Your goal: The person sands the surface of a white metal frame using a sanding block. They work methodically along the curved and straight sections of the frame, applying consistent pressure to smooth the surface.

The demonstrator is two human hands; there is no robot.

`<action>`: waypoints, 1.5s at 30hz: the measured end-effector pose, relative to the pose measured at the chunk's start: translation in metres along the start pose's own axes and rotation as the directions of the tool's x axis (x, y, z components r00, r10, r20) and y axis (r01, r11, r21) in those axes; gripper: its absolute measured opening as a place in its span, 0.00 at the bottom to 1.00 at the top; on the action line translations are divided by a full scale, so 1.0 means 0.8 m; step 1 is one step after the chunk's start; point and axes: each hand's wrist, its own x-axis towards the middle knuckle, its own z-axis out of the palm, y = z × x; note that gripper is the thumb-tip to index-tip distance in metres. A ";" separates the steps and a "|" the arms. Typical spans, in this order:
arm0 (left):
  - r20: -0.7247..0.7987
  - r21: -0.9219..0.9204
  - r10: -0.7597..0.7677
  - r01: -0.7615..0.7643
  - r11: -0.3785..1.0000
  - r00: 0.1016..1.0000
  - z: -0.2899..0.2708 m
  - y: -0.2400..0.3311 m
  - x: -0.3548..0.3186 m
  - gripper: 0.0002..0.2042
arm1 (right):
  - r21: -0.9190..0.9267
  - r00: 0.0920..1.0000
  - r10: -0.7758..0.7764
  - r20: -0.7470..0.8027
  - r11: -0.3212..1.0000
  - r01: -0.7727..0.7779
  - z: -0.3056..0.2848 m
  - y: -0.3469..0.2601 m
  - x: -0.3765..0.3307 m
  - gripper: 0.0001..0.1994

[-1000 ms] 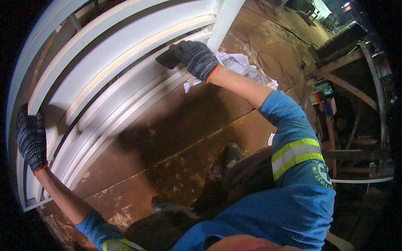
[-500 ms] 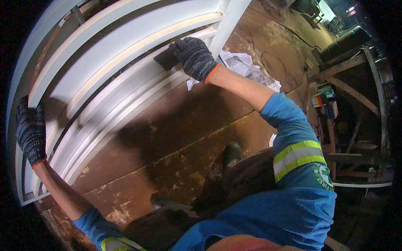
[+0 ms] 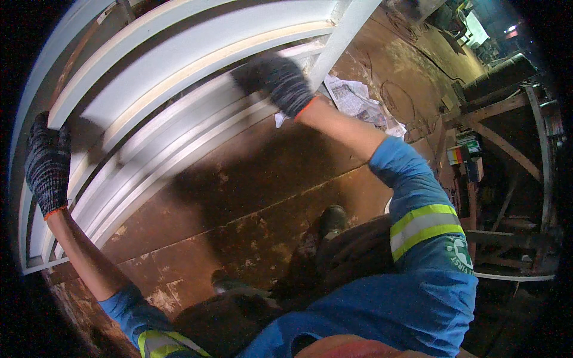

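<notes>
A large white slatted frame (image 3: pixel 197 74), like a shutter or louvred door panel, stands tilted across the upper left. My left hand (image 3: pixel 49 161), in a dark knitted glove with an orange cuff, is closed around the end of one of its rails at the far left. My gloved right hand (image 3: pixel 280 85) is pressed to a lower slat near the frame's right upright, blurred by motion. Under its fingers is a dark flat piece of sandpaper (image 3: pixel 245 80), also smeared and partly hidden.
Newspaper sheets (image 3: pixel 358 104) lie on the brown, stained floor (image 3: pixel 250 209) beyond the frame's right end. A wooden rack (image 3: pixel 507 143) with shelves stands at the right, a dark cylinder (image 3: pixel 498 77) by its top. A thin cable (image 3: pixel 430 53) trails at the back.
My right hand has slid left along the slat with the sandpaper and is now blurred. My left hand keeps its grip on the rail. The whole view has shifted slightly.
</notes>
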 end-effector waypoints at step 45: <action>0.100 -0.015 -0.070 0.072 0.997 0.993 -0.074 0.050 -0.004 0.23 | 0.059 0.976 -0.195 -0.099 0.978 0.201 0.004 -0.101 0.045 0.07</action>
